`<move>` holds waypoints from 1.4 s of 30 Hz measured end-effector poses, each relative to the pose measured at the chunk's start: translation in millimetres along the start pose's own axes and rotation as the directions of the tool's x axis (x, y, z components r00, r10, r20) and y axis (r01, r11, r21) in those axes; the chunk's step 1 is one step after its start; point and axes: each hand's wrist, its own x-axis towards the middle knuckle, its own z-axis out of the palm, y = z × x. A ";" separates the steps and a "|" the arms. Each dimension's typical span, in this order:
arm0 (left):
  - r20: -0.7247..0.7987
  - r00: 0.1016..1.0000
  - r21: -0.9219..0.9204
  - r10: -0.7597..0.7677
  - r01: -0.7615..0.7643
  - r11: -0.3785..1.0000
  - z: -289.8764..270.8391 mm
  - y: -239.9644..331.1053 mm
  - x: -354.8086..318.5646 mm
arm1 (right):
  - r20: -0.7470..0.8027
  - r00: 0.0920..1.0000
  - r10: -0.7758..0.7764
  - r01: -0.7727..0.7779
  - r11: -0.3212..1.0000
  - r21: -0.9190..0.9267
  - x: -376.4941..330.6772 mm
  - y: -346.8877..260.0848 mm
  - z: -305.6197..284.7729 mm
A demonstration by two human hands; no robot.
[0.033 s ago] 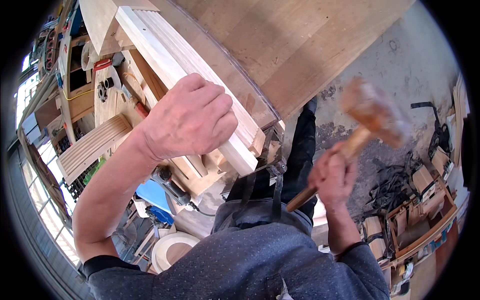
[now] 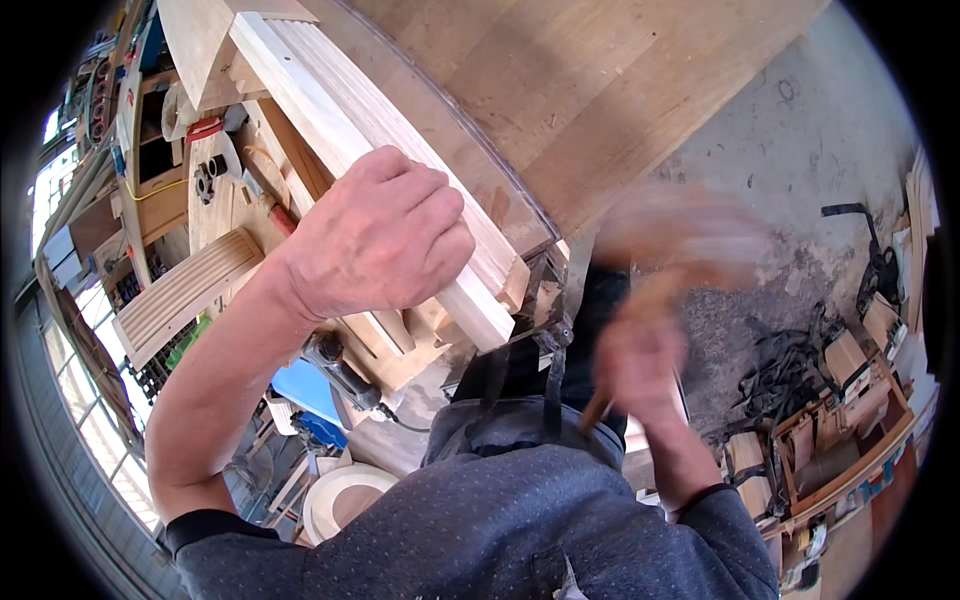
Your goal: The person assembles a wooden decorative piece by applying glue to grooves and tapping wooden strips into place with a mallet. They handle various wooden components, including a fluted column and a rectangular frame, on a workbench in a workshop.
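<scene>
My left hand is closed in a fist above a pale squared length of wood. Whatever the fist grips is hidden beneath the fingers. Beside that length lies a grooved pale board, both running from the upper left toward my waist. My right hand is wrapped around the handle of a wooden mallet, out to the right of the wood. The mallet's head is smeared by motion and is apart from the left hand.
A wide wooden benchtop fills the upper middle. Left of the wood are a curved grooved piece and a dark power tool with a cord. At the lower right, a wooden crate holds offcuts, near crumpled black material.
The right hand and the mallet have moved left, toward the left hand, and are now more blurred. The left hand and the pale wood have stayed in place.
</scene>
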 end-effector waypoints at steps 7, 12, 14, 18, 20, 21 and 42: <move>-0.012 1.000 0.003 -0.005 0.006 1.000 1.8 4.1 -2.0 | 0.015 1.000 -0.017 0.018 0.998 -0.057 10.9 -4.1 -2.1; -0.026 1.000 -0.004 0.000 -0.001 1.000 3.2 -0.9 1.3 | 0.202 0.968 -0.148 0.234 0.821 -0.521 5.9 1.8 12.2; -0.033 0.999 -0.003 -0.017 0.016 1.000 1.0 -0.6 -2.4 | 0.202 0.979 0.008 0.081 0.900 -0.428 8.1 8.9 10.3; -0.054 0.999 -0.002 -0.001 0.001 1.000 3.8 1.3 -3.9 | 0.075 0.997 0.034 -0.013 0.965 -0.262 4.7 -3.0 -3.6; -0.040 0.999 -0.010 -0.015 0.015 1.000 5.2 4.7 -7.0 | -0.098 0.995 0.023 -0.019 0.999 0.041 12.6 -17.6 -5.9; -0.040 0.999 0.004 -0.016 0.016 1.000 5.2 3.0 -8.5 | -0.119 0.993 -0.020 0.044 0.977 0.207 18.8 -14.7 -10.2; -0.130 0.991 -0.047 0.000 -0.006 0.999 12.1 -3.1 -4.5 | 0.210 0.950 -0.231 0.300 0.491 -0.818 49.7 -33.7 -3.6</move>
